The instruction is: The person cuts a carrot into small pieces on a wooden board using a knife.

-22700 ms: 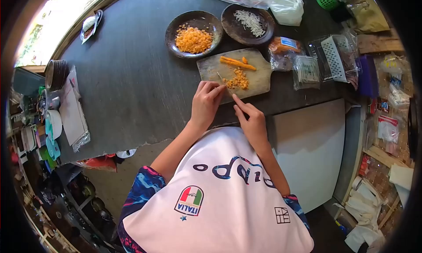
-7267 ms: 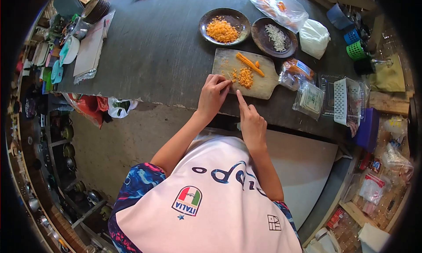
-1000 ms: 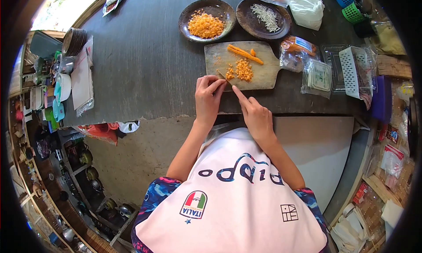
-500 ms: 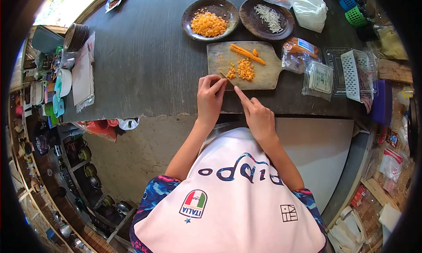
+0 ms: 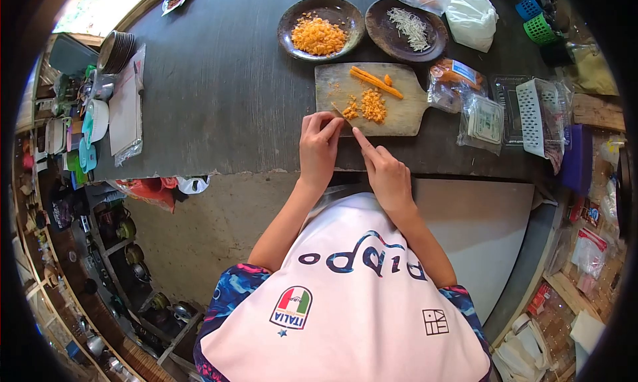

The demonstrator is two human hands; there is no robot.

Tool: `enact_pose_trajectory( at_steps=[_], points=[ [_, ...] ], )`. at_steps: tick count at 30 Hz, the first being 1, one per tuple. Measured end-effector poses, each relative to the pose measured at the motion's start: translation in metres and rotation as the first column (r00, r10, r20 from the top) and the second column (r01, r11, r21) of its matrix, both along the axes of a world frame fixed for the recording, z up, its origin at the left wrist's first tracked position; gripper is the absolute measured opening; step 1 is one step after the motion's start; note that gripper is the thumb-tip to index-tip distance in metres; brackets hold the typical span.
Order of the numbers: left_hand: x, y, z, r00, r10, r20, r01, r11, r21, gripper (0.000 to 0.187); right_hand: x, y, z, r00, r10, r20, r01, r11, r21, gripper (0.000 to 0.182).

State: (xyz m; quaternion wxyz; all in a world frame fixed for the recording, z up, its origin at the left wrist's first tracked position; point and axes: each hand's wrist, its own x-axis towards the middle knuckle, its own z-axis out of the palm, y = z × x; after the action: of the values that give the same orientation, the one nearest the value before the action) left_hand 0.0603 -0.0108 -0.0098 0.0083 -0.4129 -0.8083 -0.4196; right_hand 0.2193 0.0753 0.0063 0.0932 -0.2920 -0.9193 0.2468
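Dark surface point(image 5: 212, 109); knife point(image 5: 347, 122) in right grip point(image 5: 387, 176); left grip point(image 5: 318, 148) pinched, contents hidden; orange sticks point(image 5: 375, 82), likely light, firm, best held mid-length.

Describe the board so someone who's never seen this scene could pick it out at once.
On the big dark table, find two round plates side by side. The board lies between them and the white shirt. Unlike the dark plates, it is pale, straight-edged, and carries orange sticks beside chopped orange bits.
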Motion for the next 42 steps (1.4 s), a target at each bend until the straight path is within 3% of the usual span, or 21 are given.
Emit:
enact_pose_trajectory(
  at_steps=[10,13,16,22,25,34,37,42],
  points=[
    [0.001,-0.001,-0.003,0.998,0.035,-0.055,-0.035,0.999,0.018,0.018,0.014,-0.003,0.014,0.992,0.010,0.122,-0.005,0.999,-0.037,0.065],
    [-0.001,-0.001,-0.003,0.998,0.024,-0.054,-0.023,1.000,0.011,0.017,0.002,0.000,0.001,1.000,0.000,0.008,0.001,0.997,-0.078,0.062],
    [-0.004,-0.001,0.004,1.000,0.024,-0.004,-0.024,1.000,-0.003,0.016,-0.003,0.004,0.004,0.993,-0.051,-0.107,0.035,0.988,-0.150,0.057],
    [-0.014,0.006,0.007,0.990,-0.018,0.141,0.010,0.998,0.057,0.014,0.017,-0.003,0.024,0.993,-0.107,-0.040,0.095,0.966,-0.242,0.055],
    [-0.019,0.008,0.012,0.991,-0.016,0.134,0.005,0.996,0.085,0.012,0.021,-0.011,0.026,0.988,-0.121,-0.094,0.086,0.946,-0.312,0.055],
    [-0.042,-0.002,0.014,0.947,0.020,0.321,-0.033,0.999,0.037,0.018,0.000,-0.002,0.017,0.994,-0.067,-0.084,0.018,0.876,-0.482,0.055],
    [-0.045,0.002,0.012,0.963,-0.054,0.264,0.032,0.996,0.087,0.017,-0.002,0.007,0.009,0.984,-0.126,-0.126,0.044,0.858,-0.512,0.054],
    [-0.047,0.018,0.016,0.995,-0.099,0.008,0.098,0.992,0.075,0.017,0.015,0.022,0.019,0.953,-0.293,-0.079,0.192,0.783,-0.591,0.053]
  ],
)
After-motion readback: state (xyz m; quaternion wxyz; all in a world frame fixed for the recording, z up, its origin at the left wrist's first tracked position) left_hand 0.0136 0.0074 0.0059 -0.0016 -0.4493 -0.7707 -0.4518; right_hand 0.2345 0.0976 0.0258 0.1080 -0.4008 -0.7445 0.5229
